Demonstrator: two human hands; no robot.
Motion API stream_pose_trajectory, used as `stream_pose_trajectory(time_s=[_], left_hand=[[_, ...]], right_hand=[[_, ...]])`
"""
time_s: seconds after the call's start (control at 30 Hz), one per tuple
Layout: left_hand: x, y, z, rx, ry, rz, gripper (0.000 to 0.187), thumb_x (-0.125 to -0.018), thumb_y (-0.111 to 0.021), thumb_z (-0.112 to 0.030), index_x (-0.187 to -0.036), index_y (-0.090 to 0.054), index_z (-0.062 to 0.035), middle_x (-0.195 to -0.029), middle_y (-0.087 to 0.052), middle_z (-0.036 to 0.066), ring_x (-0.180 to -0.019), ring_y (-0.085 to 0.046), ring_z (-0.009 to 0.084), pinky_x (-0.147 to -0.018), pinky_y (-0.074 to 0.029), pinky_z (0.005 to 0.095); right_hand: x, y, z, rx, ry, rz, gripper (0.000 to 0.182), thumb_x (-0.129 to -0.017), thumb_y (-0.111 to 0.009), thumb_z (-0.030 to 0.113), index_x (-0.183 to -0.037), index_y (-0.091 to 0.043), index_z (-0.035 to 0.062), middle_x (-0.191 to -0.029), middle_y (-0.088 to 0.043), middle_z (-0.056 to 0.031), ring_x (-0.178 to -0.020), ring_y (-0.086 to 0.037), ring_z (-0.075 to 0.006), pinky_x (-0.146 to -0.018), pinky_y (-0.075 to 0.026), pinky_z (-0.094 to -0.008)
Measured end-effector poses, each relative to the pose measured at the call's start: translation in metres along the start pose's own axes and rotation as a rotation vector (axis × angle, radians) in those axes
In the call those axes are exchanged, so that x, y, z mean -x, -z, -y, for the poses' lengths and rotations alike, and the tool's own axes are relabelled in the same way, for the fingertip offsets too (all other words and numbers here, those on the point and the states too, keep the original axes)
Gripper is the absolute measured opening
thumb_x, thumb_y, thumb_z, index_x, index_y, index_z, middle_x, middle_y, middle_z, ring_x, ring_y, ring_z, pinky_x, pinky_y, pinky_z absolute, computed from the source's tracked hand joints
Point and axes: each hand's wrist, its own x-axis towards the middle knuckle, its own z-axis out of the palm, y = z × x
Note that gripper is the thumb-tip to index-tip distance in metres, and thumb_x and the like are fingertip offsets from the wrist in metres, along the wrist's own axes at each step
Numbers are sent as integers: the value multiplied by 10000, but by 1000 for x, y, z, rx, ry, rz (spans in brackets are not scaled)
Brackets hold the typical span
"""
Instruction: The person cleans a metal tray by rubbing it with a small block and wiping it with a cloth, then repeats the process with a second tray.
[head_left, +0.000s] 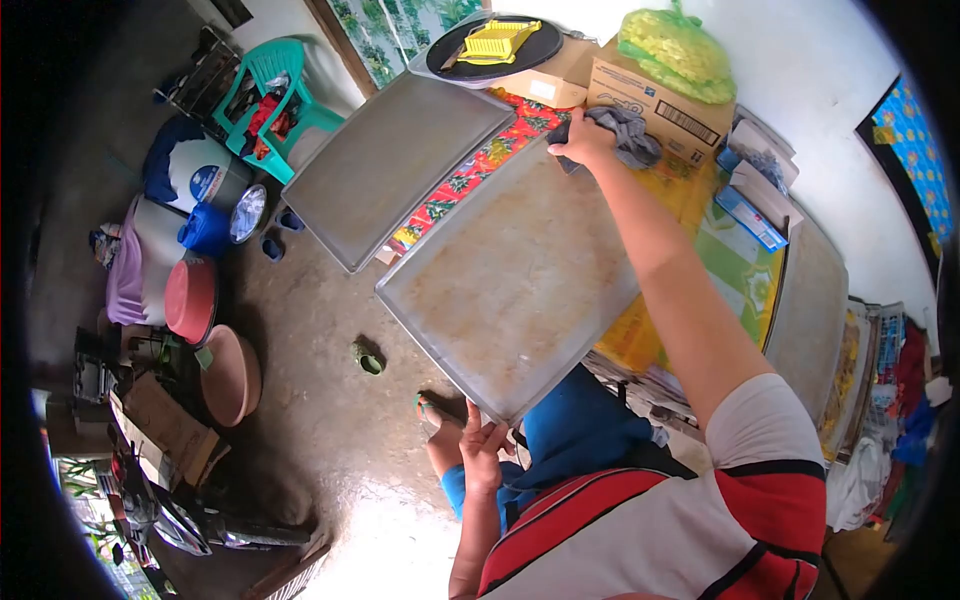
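My right grip [588, 142] clutches a grey rag [632, 135] over the baking tray [515, 275]; opposite, my left grip [483, 452] holds the near corner, likely steadying it

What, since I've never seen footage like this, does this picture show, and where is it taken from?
There is no machine: a person works bare-handed, and the one camera sits on their head, looking forward and down. The right hand holds a grey cloth at the far end of a flat metal tray; the left hand is at its near corner. A second tray lies left, past red patterned cloth. Behind stands a cardboard box.
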Motion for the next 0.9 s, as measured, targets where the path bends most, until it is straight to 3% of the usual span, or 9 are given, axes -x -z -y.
stream_pose_trajectory(time_s=[0.2, 0.37, 0.43, 0.5, 0.57, 0.6, 0.67, 0.8, 0.9], left_hand=[[-2, 1, 2, 12, 6, -5, 703, -890, -535, 50, -1508, -256, -137, -822, -639, 81, -547, -521, 100, -498, -455, 225], [-2, 1, -3, -15, 44, 10, 739, -890, -536, 53, -1522, -197, -132, -783, -605, 65, -556, -514, 101, -495, -446, 225], [-3, -1, -3, -26, 59, -2, 757, -893, -540, 50, -1526, -163, -121, -738, -580, 49, -540, -500, 91, -487, -437, 223], [-3, 1, 0, -46, 52, 5, 755, -894, -542, 49, -1525, -162, -116, -724, -574, 42, -529, -495, 86, -479, -432, 220], [-3, -2, 2, -7, 58, -27, 755, -897, -551, 39, -1525, -163, -118, -698, -561, 26, -504, -478, 78, -459, -419, 215], [-4, -2, 5, 2, 62, -45, 754, -898, -553, 37, -1525, -164, -118, -696, -560, 23, -499, -474, 76, -454, -415, 214], [-6, 6, 12, -23, 13, -57, 724, -874, -566, 34, -1508, -246, -106, -763, -634, 39, -497, -522, 83, -450, -422, 206], [-3, 7, 0, -28, 30, -19, 727, -876, -569, 30, -1510, -246, -118, -786, -651, 44, -511, -518, 68, -448, -413, 197], [-7, 7, 4, -18, 28, 10, 727, -878, -564, 40, -1511, -242, -118, -791, -661, 51, -516, -517, 65, -444, -407, 193]], right_hand=[[45, -14, 29, -135, 121, 15, 993, -669, -758, 576, -1366, -312, 27, -1259, -570, -162, -1114, -610, -309, -869, -505, -451], [116, -37, 97, -284, 305, 21, 810, -649, -780, 533, -1217, -432, 73, -1127, -623, -166, -988, -648, -306, -807, -511, -463], [153, -41, 139, -368, 338, 154, 770, -640, -788, 510, -1178, -459, 70, -1095, -629, -169, -966, -652, -316, -803, -512, -460], [219, -49, 191, -297, 586, 178, 734, -632, -801, 482, -1144, -482, 63, -1064, -637, -156, -962, -651, -322, -810, -512, -460], [240, -71, 197, -306, 703, -23, 710, -624, -812, 443, -1129, -490, 63, -1067, -636, -158, -974, -647, -327, -828, -508, -462], [233, -52, 192, -395, 575, 251, 721, -623, -818, 416, -1155, -476, 70, -1094, -624, -169, -1000, -637, -330, -856, -498, -465], [197, -52, 164, -349, 393, 106, 711, -651, -798, 454, -1168, -474, 87, -1086, -639, -136, -1037, -628, -308, -859, -489, -460], [124, -21, 108, -303, 66, 82, 800, -657, -777, 521, -1230, -416, 95, -1087, -644, -130, -1022, -636, -306, -817, -502, -449], [133, -29, 122, -237, 171, 143, 858, -654, -777, 536, -1283, -378, 110, -1090, -642, -143, -1024, -637, -309, -811, -507, -458]])
